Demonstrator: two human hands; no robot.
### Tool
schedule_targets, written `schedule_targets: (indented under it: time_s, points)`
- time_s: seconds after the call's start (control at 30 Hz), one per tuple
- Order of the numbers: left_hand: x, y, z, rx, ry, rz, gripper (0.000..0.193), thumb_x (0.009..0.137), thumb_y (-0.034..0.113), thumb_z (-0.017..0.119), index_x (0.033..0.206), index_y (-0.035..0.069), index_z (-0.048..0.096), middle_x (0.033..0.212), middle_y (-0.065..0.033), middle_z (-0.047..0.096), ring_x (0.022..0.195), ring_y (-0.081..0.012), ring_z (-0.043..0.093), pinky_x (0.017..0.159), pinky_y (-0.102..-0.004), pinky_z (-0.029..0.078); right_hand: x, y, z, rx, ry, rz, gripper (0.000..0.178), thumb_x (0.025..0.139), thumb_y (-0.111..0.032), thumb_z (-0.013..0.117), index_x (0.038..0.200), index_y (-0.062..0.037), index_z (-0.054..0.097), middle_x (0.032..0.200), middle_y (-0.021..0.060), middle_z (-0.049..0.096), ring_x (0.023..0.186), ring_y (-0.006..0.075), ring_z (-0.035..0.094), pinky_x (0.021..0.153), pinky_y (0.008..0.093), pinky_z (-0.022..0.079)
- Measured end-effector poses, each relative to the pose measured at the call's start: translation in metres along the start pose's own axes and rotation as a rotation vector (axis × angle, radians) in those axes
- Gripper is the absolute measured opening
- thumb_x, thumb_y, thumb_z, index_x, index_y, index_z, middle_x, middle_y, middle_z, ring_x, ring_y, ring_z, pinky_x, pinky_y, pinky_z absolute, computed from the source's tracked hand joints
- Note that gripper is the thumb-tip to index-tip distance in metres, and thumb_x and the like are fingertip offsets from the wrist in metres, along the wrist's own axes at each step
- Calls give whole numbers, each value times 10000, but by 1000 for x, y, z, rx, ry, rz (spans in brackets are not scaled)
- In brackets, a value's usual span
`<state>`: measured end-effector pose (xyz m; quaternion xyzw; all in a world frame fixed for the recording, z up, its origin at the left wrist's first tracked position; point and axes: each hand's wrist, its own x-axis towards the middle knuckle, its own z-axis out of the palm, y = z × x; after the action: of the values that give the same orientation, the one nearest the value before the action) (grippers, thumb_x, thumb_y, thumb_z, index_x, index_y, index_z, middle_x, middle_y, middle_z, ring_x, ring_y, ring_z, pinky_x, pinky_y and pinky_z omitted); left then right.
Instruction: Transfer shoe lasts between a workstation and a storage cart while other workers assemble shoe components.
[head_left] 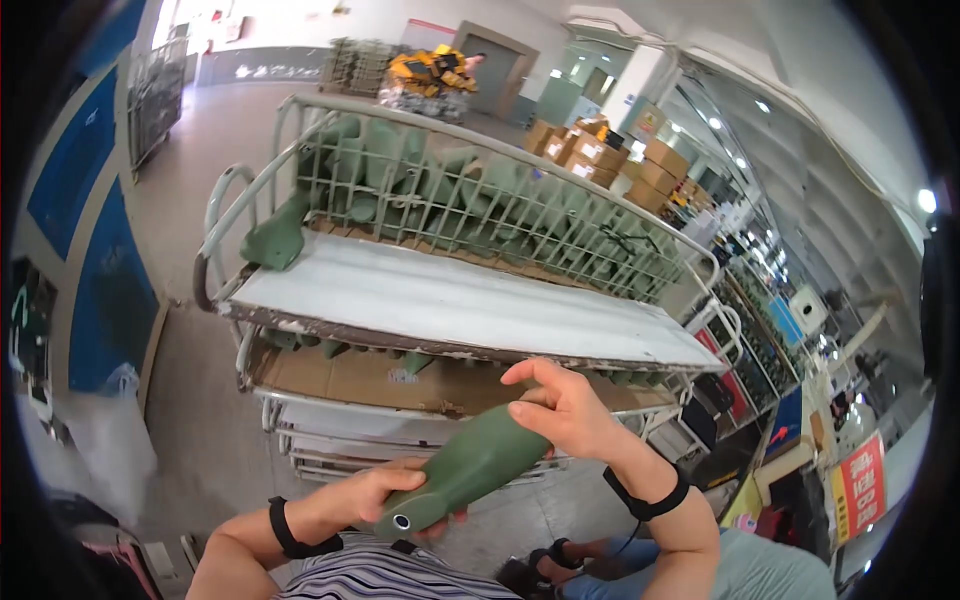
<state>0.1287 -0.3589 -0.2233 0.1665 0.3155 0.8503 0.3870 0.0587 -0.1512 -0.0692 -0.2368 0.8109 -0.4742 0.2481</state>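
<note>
A long, smooth green moulded piece [470, 465] lies slantwise in front of my body. Near its lower left end is a dark round spot ringed in white, like an eye. My left hand [385, 495] is closed round that lower end, with the thumb on top and fingertips showing underneath. At the upper right end, my right hand [568, 408] has its thumb against the piece and its index finger raised and bent. The rest of the right hand's grip is partly hidden behind the piece.
Ahead stands a metal rack cart with a white shelf [450, 285] and a wire basket [480, 200] full of similar green pieces. One green piece [275, 238] sits at the shelf's left end. Blue panels [105, 235] stand left; cardboard boxes [590, 155] are stacked behind. Someone sits close at lower right.
</note>
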Motion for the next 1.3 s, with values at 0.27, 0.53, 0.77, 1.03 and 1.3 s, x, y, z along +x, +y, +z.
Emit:
schedule_targets:
  time_s: [0.27, 0.53, 0.77, 1.03, 1.3]
  points:
    - [-64, -4, -44, 7, 108, 200, 663, 708, 296, 689, 1194, -60, 411, 1091, -139, 543, 925, -187, 571, 806, -298, 462, 99, -50, 10, -33, -102, -222, 290, 859, -148, 497, 1069, 48, 457, 854, 115, 589, 758, 148, 588, 587, 259, 490]
    - [-140, -39, -103, -20, 299, 374, 616, 661, 267, 704, 1121, -74, 481, 1000, -122, 585, 882, -183, 573, 759, -285, 455, 289, -91, 78, -339, -110, -157, 349, 824, -243, 552, 995, 59, 511, 883, 123, 571, 787, 193, 584, 658, 295, 496]
    - [-171, -50, -133, -38, 452, 299, 634, 628, 260, 705, 1111, -87, 485, 982, -173, 580, 846, -236, 585, 728, -327, 461, 376, -80, 133, -244, -45, 39, 480, 758, -329, 555, 976, 99, 550, 928, 188, 583, 828, 328, 588, 580, 458, 503]
    - [-162, -45, -165, -106, 297, 170, 616, 658, 197, 683, 1143, -100, 448, 984, -157, 570, 878, -227, 567, 719, -319, 466, 342, -84, 113, -221, -103, 73, 410, 689, -274, 592, 868, 94, 566, 828, 147, 585, 668, 224, 576, 553, 370, 461]
    - [-87, -45, -167, -260, 129, -224, 661, 683, 302, 690, 1156, -72, 420, 989, -183, 547, 813, -256, 580, 727, -360, 479, 141, -69, 30, -382, 49, -55, 431, 740, -279, 609, 1015, 22, 468, 881, 102, 541, 803, 156, 517, 699, 288, 435]
